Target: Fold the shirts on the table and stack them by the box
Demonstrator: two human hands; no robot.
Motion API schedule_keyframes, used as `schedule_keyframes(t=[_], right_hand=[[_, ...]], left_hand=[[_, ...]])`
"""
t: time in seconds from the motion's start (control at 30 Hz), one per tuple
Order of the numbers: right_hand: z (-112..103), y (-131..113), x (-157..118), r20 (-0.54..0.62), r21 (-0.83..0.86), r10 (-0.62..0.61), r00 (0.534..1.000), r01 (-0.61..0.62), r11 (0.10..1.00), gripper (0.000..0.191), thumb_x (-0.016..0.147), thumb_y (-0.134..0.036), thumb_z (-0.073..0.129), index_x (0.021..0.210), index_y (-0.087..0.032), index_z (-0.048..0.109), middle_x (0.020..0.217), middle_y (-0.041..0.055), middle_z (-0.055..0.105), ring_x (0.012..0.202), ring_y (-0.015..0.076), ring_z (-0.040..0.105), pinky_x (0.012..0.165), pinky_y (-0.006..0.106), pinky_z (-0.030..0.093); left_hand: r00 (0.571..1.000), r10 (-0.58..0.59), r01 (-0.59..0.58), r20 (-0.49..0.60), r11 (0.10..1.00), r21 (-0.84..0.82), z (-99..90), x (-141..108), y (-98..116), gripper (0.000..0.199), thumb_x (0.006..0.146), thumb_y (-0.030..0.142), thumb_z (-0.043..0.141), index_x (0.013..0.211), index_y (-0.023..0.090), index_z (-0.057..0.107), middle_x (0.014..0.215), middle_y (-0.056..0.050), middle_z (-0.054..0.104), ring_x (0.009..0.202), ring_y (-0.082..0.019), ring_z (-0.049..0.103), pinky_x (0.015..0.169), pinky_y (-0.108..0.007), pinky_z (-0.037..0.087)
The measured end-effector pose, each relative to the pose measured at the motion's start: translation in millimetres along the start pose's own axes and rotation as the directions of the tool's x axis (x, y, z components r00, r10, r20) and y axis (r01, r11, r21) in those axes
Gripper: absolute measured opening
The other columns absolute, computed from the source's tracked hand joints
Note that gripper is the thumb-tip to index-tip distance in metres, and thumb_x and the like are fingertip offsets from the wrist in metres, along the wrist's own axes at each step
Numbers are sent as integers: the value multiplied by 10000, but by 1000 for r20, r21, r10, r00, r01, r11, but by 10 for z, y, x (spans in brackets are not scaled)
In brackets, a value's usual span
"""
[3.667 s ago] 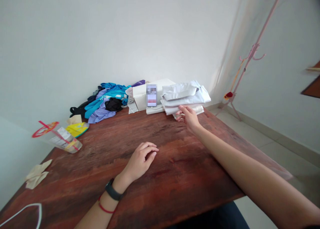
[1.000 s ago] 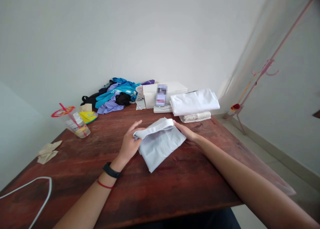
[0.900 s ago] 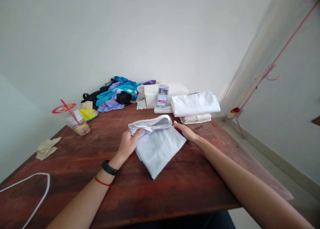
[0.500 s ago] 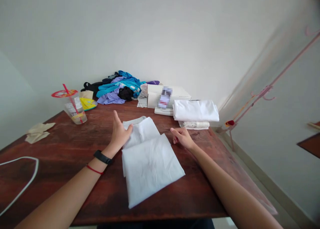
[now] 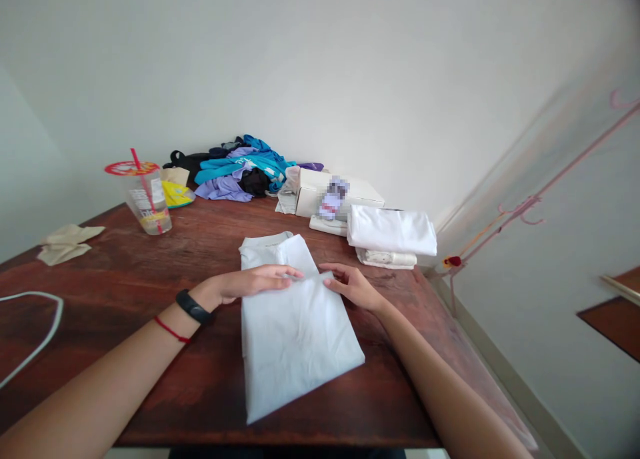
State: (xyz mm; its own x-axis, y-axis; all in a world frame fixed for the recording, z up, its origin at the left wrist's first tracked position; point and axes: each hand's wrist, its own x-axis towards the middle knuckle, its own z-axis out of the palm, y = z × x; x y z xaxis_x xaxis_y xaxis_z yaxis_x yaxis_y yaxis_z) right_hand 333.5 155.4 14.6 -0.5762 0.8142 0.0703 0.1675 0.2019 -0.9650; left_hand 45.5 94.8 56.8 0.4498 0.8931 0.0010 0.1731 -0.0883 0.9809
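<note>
A folded white garment lies on the brown wooden table in front of me, its collar end pointing away and its near corner toward the table's front edge. Across the garment's upper left part rests my left hand, fingers extended to the right. My right hand touches the upper right corner of the folded layer, with thumb and fingers apart. Neither hand visibly grips the cloth.
Behind stand a white box, folded white cloths and a heap of clothes. On the left are a plastic cup with straw, a beige cloth and a white cable. A pink rack stands right.
My left hand has come down from the garment's left side onto it. My right hand has unfolded its fingers and moved left to the cloth's corner. The view has shifted slightly.
</note>
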Motion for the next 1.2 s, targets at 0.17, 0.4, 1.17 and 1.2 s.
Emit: schedule_keyframes(t=[0.17, 0.4, 1.17, 1.2], right_hand=[[-100, -90, -43, 58, 418, 159, 986, -168, 893, 821, 909, -814, 328, 1267, -168, 688, 600, 46, 689, 523, 210, 649, 531, 315, 507], [-18, -60, -52, 249, 316, 116, 961, -194, 929, 572, 910, -619, 607, 1293, -197, 654, 1081, 137, 774, 848, 215, 761, 654, 263, 551], [318, -215, -120, 339, -441, -174, 924, 320, 839, 374, 798, -485, 805, 1063, -223, 771, 969, 50, 672, 757, 150, 592, 704, 269, 482], [339, -227, -130, 345, -476, -166, 924, 324, 817, 452, 785, -516, 810, 1138, -239, 755, 981, 47, 661, 774, 155, 595, 722, 272, 483]], left_hand=[[931, -199, 318, 307, 857, -407, 2, -162, 129, 975, 753, 915, 406, 1380, 198, 613, 871, -154, 775, 872, -404, 750, 730, -514, 561], [940, -200, 317, 276, 808, -496, 189, 83, -66, 607, 887, 671, 577, 1288, 220, 643, 1189, -162, 734, 1076, -320, 714, 885, -434, 541], [998, -41, 40, -50, 999, -22, 324, 181, -337, 434, 917, 565, 582, 1079, 165, 632, 958, -92, 674, 876, -236, 687, 557, -255, 537], [998, -15, 16, -61, 1000, 19, 324, 182, -342, 414, 927, 554, 570, 1061, 169, 644, 953, -85, 671, 881, -231, 676, 550, -245, 525]])
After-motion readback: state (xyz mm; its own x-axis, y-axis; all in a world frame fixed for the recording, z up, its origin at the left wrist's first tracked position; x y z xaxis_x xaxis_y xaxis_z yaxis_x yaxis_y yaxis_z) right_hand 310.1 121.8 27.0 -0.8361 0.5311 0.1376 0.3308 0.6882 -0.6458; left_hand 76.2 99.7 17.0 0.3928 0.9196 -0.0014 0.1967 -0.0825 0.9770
